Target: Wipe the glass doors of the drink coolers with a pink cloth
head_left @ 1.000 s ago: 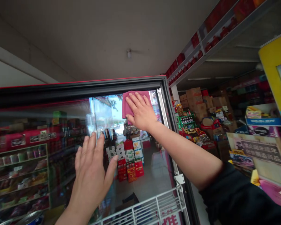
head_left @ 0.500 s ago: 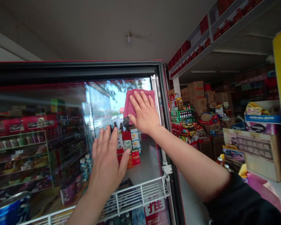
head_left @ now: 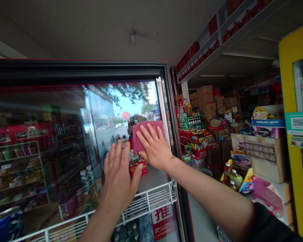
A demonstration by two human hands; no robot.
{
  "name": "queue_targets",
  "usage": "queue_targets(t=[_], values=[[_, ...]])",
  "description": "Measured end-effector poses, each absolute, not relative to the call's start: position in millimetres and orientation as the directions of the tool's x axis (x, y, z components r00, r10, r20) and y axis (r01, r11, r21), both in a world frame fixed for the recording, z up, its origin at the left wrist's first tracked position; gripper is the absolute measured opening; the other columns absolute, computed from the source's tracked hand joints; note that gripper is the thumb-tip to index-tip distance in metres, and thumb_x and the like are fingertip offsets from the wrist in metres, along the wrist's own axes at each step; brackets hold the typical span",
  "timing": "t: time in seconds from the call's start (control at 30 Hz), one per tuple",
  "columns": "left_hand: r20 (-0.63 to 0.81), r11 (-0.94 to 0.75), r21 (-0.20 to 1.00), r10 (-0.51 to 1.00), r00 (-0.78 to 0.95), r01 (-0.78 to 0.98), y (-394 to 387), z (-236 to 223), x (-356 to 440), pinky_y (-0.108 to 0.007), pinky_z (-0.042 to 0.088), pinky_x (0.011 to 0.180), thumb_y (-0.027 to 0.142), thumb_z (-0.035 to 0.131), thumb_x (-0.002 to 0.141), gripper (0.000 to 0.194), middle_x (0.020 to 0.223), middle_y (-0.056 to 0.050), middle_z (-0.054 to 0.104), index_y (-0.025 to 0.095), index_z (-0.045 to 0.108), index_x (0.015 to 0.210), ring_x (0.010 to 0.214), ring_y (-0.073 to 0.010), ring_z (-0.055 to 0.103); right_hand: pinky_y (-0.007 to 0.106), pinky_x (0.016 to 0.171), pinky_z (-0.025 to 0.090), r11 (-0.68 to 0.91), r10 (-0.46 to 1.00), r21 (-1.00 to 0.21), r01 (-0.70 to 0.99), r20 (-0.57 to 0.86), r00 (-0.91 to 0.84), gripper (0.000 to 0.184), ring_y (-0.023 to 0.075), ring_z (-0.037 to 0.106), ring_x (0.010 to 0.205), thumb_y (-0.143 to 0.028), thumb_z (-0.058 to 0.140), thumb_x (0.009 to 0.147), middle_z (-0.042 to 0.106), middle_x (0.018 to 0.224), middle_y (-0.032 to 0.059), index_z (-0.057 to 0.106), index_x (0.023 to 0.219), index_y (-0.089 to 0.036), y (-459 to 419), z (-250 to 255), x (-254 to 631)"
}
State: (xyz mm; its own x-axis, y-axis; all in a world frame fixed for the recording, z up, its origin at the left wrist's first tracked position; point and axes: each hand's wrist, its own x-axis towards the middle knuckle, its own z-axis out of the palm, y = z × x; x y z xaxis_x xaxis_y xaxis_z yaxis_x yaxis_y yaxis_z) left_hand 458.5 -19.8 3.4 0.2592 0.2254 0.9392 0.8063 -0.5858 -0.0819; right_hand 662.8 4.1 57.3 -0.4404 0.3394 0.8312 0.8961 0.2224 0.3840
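Note:
My right hand (head_left: 153,144) lies flat on a pink cloth (head_left: 138,143), pressing it against a glass pane (head_left: 126,101) near its right edge. The fingers are spread over the cloth. Lower and to the left, my left hand (head_left: 120,178) is open, fingers stretched upward and thumb out. It is up close to the glass; whether the palm touches cannot be told. A thick black frame (head_left: 78,72) borders the pane along the top and right. Below the hands runs a white wire rack (head_left: 148,203).
A blue can (head_left: 1,225) stands at the lower left by the rack. Right of the frame are stocked shelves (head_left: 192,124), stacked cartons (head_left: 205,101), a box with bottles (head_left: 234,178) and a yellow-framed cabinet (head_left: 285,87). Reflected or seen-through shelves show in the glass.
My right hand has slid the pink cloth down the glass. My left hand stays raised, slightly lower. The view has turned a little to the right.

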Motion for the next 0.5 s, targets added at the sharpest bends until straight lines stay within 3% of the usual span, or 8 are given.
queue_targets(t=[0.17,0.33,0.5], values=[[0.942,-0.593,-0.088,0.211,0.260,0.800,-22,-3,455,-0.068,0.030,0.140,0.043,0.055,0.110,0.083,0.189,-0.020,0.025,0.023,0.016,0.181,0.177,-0.0389,0.024,0.075,0.141,0.025,0.207,0.364,0.411,0.888,0.810,-0.459,0.084,0.0441,0.017,0.178,-0.047,0.066,0.108,0.021,0.190,0.0172,0.035,0.179,-0.015,3,36,667],[0.947,-0.587,-0.094,0.196,0.255,0.804,-22,-6,450,-0.068,0.031,0.139,0.045,0.056,0.109,0.084,0.189,-0.018,0.025,0.024,0.018,0.181,0.177,-0.0395,0.025,0.063,0.137,0.039,0.231,0.344,0.573,0.786,0.708,-0.617,0.070,0.0378,0.035,0.172,-0.022,0.060,0.109,0.039,0.185,0.0111,0.042,0.176,-0.018,-5,15,694],[0.952,-0.598,-0.097,0.177,0.249,0.795,-24,-2,444,-0.068,0.031,0.139,0.045,0.057,0.109,0.085,0.189,-0.018,0.026,0.024,0.017,0.181,0.176,-0.0391,0.026,0.054,0.113,0.056,0.244,0.308,0.691,0.680,0.610,-0.730,0.055,0.0330,0.059,0.150,-0.021,0.052,0.113,0.058,0.174,0.0106,0.054,0.168,-0.020,-21,41,708]])
